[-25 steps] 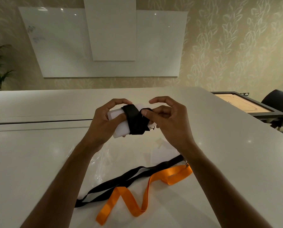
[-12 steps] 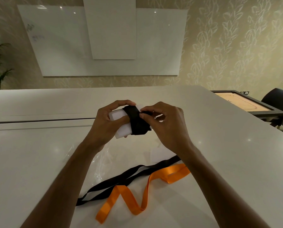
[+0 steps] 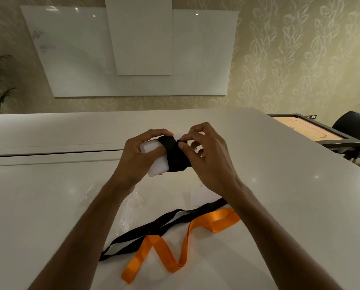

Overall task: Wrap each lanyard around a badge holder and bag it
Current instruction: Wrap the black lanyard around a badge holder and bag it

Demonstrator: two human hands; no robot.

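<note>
Two loose lanyards, orange [image 3: 176,245] and black [image 3: 164,223], lay nearest me on the white table [image 3: 279,195] | above them my left hand [image 3: 140,155] gripped the badge holder [image 3: 154,160], long axis toward me | my right hand [image 3: 208,160] pinched the wrapped black lanyard [image 3: 174,153] at its top edge | whiteboard [image 3: 133,55] on the far wall.

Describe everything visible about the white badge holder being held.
The badge holder is a flat, white, matte rectangle with rounded corners, held tilted above the table. A black lanyard is wound around its middle, hiding its right part. The left hand grips its left end; the right hand pinches the lanyard at its top edge.
</note>
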